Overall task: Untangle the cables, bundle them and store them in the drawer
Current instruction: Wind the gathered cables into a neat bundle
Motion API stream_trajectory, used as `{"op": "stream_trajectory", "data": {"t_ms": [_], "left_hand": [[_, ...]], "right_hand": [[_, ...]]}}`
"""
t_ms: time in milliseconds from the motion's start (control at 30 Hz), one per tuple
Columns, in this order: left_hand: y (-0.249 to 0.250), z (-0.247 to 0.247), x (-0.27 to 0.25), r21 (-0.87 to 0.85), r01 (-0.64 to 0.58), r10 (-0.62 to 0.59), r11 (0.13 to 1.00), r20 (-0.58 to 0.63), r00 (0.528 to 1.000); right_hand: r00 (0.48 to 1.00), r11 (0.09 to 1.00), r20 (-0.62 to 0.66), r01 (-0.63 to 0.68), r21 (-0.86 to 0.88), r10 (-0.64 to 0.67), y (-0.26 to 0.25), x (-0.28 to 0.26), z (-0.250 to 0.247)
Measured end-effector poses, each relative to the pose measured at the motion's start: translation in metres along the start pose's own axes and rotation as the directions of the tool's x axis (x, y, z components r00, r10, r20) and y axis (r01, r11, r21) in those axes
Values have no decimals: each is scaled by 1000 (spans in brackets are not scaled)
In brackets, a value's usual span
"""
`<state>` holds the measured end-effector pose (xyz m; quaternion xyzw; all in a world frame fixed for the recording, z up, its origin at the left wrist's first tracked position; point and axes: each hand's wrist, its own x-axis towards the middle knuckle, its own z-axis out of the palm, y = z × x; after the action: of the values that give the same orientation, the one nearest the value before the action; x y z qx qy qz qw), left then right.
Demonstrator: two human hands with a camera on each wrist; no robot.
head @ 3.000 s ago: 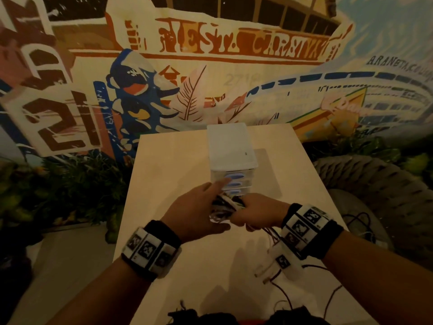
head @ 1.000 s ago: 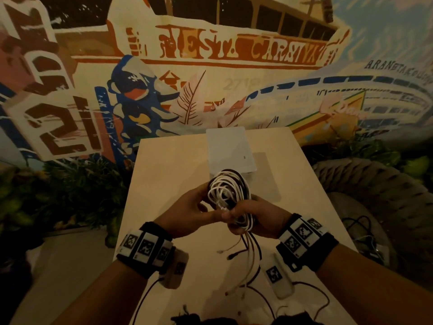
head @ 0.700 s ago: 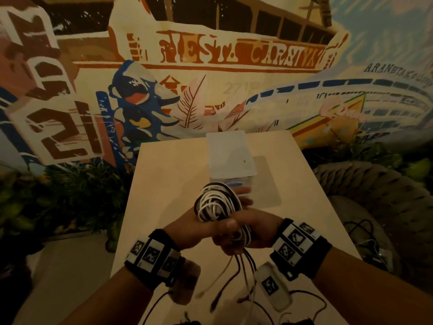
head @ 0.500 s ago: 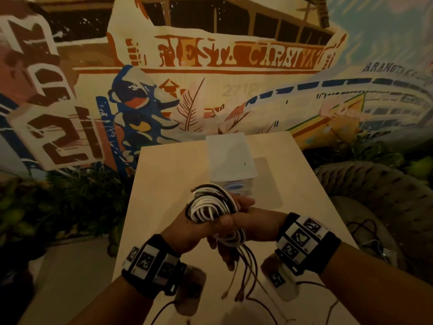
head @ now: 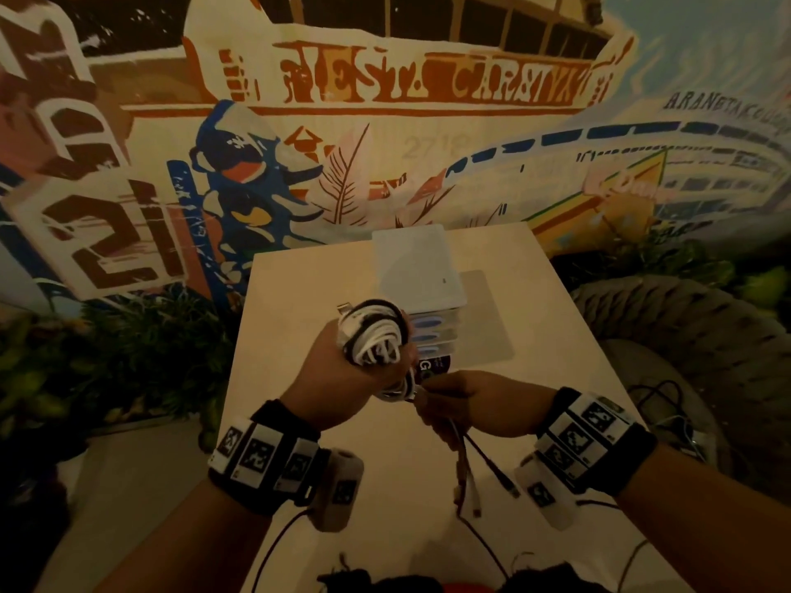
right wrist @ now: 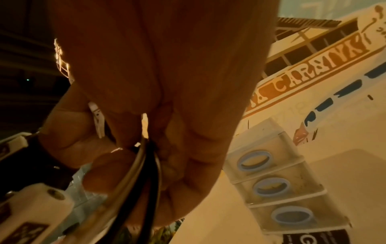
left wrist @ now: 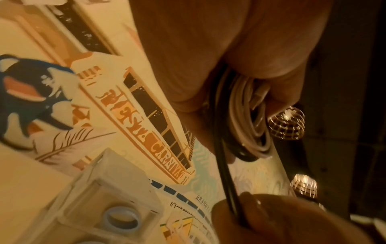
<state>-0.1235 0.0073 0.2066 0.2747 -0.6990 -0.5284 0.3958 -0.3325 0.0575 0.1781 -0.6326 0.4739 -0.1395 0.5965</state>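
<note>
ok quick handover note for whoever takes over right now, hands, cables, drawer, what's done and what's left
Left hand: grips the coiled cables, black and white, above the table.
Right hand: fingers pinch the loose tails hanging below the coil; plugs dangle near the tabletop.
Drawer unit: just behind the hands, the three blue-handled drawers seen from the right wrist all look closed.
Done: cables mostly coiled.
Left: wrap in the tails, open a drawer, put the bundle in.

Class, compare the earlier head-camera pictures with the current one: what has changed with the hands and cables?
The left hand now grips the cable coil alone; the right hand has slid down to pinch the loose cable ends. The drawer unit stays on the table.
</note>
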Motion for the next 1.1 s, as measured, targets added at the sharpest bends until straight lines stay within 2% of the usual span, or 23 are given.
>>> {"op": "stream_trajectory", "data": {"t_ms": [133,233,267,333,433,500,667,800,967,1033,1100], "left_hand": [[-2,5,-4,352,-30,-25,935,151,988],[-3,4,-8,542,-101,-43,834,248,968],[-3,5,-8,610,-128,-53,782,269,962],[-6,10,-6,712,-178,-66,680,300,952],[-18,15,-4,802,-269,-3,533,320,947],[-24,16,-5,830,-273,-9,487,317,948],[-31,19,-9,856,-144,-183,496,266,946],[-37,18,-11,826,-111,-254,552,294,922],[-39,14,-13,780,-74,-272,622,304,913],[-37,15,-13,795,-75,-291,602,306,907],[-34,18,-13,831,-82,-324,551,303,896]], "right_hand": [[993,971,24,-106,-215,114,6,-9,-2],[986,963,-2,-162,-215,166,10,-14,-6],[985,969,-18,-170,-179,170,11,-13,-7],[982,982,-23,-188,5,188,14,-10,-4],[974,927,-13,-211,310,226,12,-7,1],[967,889,-7,-231,394,254,10,-4,2],[947,831,14,-287,476,320,12,2,3],[934,794,-9,-298,530,357,18,6,5],[929,780,8,-315,541,370,15,12,7],[932,787,26,-320,528,362,15,14,6],[942,808,97,-326,491,321,17,15,3]]}}
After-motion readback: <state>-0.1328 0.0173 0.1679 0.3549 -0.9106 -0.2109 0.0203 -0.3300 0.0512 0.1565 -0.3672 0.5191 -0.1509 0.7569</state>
